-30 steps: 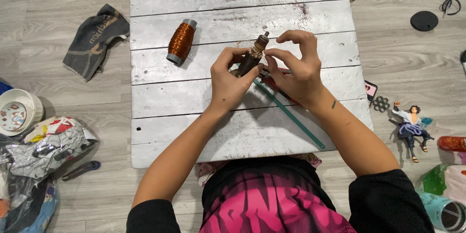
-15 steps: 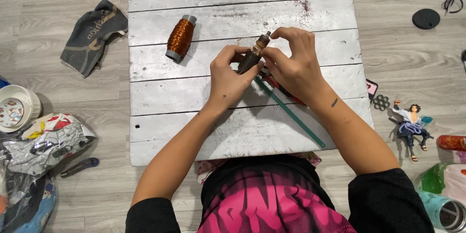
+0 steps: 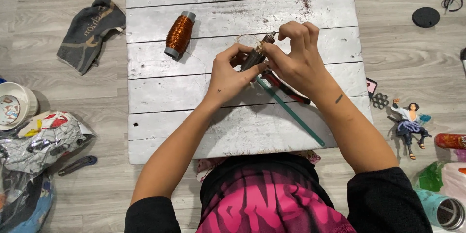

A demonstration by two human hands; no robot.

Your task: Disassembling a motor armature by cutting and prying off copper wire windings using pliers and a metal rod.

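Both hands, left hand [image 3: 232, 75] and right hand [image 3: 297, 60], pinch a small dark cylinder [image 3: 253, 59] above the white plank table [image 3: 242, 14]; fine wire from the copper spool [image 3: 179, 34] may snag or snap under uneven tension.

Small dark cylinder [image 3: 253, 59] was mostly hidden by both hands; wire on it too fine to tell. Steel cup [image 3: 444, 209] cut off at edge.

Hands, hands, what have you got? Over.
Left hand and right hand pinch small dark cylinder. Copper wire spool lies apart. Green strip beneath, nothing blocking.
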